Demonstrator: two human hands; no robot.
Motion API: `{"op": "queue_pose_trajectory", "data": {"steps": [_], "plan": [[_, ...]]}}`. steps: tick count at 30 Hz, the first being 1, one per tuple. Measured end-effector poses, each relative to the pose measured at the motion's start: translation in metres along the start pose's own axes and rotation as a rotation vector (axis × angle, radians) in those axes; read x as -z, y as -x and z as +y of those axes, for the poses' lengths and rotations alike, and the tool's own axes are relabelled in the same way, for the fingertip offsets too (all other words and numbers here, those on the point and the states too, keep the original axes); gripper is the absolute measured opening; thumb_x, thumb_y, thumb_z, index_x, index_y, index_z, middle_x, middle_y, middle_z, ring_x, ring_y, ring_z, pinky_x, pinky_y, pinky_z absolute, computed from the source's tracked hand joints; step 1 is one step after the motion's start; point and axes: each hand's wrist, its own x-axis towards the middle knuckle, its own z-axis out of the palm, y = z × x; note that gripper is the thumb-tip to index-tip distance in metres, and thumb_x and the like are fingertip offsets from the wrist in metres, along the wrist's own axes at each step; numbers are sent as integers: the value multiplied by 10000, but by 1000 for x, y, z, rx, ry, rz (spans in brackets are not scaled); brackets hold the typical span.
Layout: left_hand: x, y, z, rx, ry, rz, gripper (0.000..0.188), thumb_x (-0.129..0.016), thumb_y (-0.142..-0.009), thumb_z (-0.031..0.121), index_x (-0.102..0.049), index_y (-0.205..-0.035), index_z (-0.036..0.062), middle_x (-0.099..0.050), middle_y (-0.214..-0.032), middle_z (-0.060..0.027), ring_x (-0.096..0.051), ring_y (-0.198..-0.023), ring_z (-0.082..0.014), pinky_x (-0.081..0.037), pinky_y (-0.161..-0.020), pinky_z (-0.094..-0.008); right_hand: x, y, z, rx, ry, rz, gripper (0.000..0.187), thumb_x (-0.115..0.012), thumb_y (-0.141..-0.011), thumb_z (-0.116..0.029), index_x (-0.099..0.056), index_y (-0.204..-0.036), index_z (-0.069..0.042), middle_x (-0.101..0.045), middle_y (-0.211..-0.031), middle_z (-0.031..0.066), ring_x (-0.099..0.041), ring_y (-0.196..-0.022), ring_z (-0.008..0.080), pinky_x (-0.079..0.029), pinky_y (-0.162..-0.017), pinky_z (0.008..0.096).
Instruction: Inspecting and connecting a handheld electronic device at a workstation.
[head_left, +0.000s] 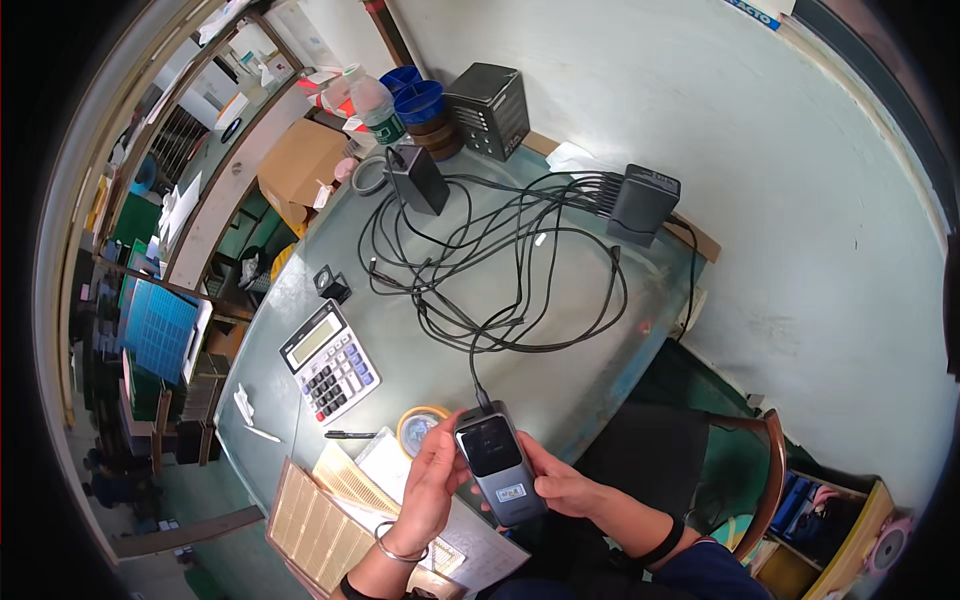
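Both my hands hold a grey power bank point(512, 478) with a dark glossy screen and a small pale label, at the near edge of the table. My left hand point(434, 482) grips its left side, and my right hand point(562, 486) has its thumb against the right side. A black cable point(477, 375) is plugged into the power bank's far end. It runs back into a loose tangle of black cables point(520, 345) across the table. Many of these cables enter a black multi-port charger point(640, 205) at the back right.
A calculator point(330, 362), a black pen point(351, 435) and a tape roll point(421, 428) lie left of my hands. Notebooks point(320, 520) sit below them. Farther back stand a black block point(418, 182), a plastic bottle point(372, 105) and a black box point(490, 110). A chair point(770, 480) is at the right.
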Motion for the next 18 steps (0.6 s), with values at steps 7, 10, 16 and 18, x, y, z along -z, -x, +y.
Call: {"op": "queue_pose_trajectory", "data": {"steps": [7,10,16,18], "plan": [[3,6,-7,1,24,23,481,-356,-1002,390,-381,-1340,49,-546,-1158,-31,-528,-952,-107,-430,-805,-264,-2,-1,1,9,7,7,1029,-692,-741,-544,-71,-1444,-122,-442,-1301,230,-539,-1141,334,-529,-829,487],[3,8,-10,-15,-6,40,472,-377,-988,417,-438,-1287,58,-559,-1166,-32,-529,-1031,-126,-421,-870,-292,-3,-2,1,35,-15,18,1025,-690,-735,-562,-90,-1441,-125,-428,-1309,203,-544,-1127,322,-540,-809,482],[5,10,-12,-57,-59,16,608,-383,-972,474,-315,-1362,11,-477,-1300,-117,-494,-1143,-182,-391,-940,-319,-12,-3,-12,67,22,52,1084,-685,-733,-586,-45,-1469,-114,-309,-1406,125,-416,-1254,243,-485,-906,425],[2,10,-8,-78,-86,0,647,-376,-960,515,-305,-1366,16,-464,-1311,-122,-469,-1183,-194,-357,-979,-338,-9,-3,-12,96,36,35,928,-660,-809,-457,-112,-1466,-96,-286,-1415,88,-289,-1310,200,-289,-1054,361]]}}
